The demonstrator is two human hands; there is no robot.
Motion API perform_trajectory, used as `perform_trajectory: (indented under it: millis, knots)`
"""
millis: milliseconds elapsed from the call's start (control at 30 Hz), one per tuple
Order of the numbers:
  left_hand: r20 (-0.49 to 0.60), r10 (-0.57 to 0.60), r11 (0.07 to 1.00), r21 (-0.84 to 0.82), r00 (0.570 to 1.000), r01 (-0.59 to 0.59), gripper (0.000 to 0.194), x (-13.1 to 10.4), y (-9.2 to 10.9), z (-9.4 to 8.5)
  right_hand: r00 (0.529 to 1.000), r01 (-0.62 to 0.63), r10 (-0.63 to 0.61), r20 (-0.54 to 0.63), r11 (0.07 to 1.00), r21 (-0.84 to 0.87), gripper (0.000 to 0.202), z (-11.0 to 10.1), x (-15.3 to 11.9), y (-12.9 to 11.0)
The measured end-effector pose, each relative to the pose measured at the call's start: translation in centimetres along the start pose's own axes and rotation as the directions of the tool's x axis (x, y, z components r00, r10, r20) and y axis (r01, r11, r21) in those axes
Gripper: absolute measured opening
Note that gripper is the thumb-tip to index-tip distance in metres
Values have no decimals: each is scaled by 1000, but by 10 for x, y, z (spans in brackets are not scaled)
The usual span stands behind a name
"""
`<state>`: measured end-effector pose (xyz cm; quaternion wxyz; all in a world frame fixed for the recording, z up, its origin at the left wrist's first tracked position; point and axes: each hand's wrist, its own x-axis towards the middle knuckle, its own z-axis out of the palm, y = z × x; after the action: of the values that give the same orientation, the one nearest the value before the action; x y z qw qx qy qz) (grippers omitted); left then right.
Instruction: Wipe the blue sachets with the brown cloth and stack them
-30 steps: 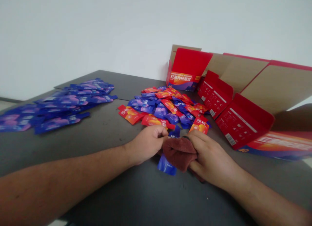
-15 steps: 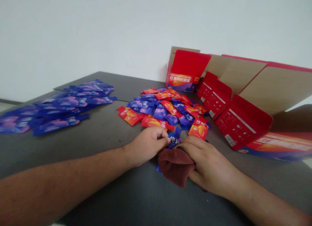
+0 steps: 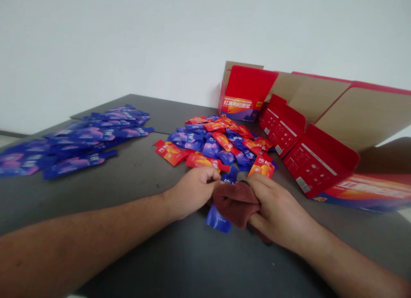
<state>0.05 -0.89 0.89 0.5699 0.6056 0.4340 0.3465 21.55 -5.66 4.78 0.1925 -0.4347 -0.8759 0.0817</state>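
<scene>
A blue pouch (image 3: 218,220) with white lettering is held up in front of me. My left hand (image 3: 192,193) is closed, with thumb and fingers pinching the pouch's left edge. A folded brown cloth (image 3: 236,207) lies across the middle of the pouch and hides much of it. My right hand (image 3: 278,207) is wrapped round the cloth from the right side; some of its fingers are hidden behind it. Just beyond both hands, a mixed pile of red pouches (image 3: 173,152) and blue pouches (image 3: 211,147) lies on the dark table (image 3: 135,255).
A heap of blue pouches (image 3: 86,133) spreads over the table's left side. Open red cartons stand at the right: one printed carton (image 3: 240,107) at the back, a carton (image 3: 321,161) nearer with its flap up. A white wall (image 3: 128,41) rises behind.
My right hand has moved the cloth slightly up and right over the pouch. More of the pouch's lower end now shows, and its upper lettering is more covered. My left hand has stayed put.
</scene>
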Motion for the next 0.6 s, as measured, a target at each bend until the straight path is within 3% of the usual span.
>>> perform_trajectory:
  millis: [100, 267, 467, 600]
  knots:
    - [6, -22, 1000, -14, 1000, 22, 20, 0, 0, 0, 1000, -13, 13, -26, 1000, 8, 22, 0, 1, 1]
    - [-7, 59, 998, 25, 998, -58, 16, 1, -1, -1, 996, 49, -50, 75, 999, 13, 19, -1, 1, -5]
    - [24, -7, 1000, -25, 1000, 7, 21, 0, -1, -1, 999, -24, 24, -24, 1000, 5, 24, -1, 1, -1]
    - [-6, 39, 999, 8, 999, -39, 16, 1, -1, -1, 997, 30, -31, 72, 999, 28, 19, -1, 2, -4]
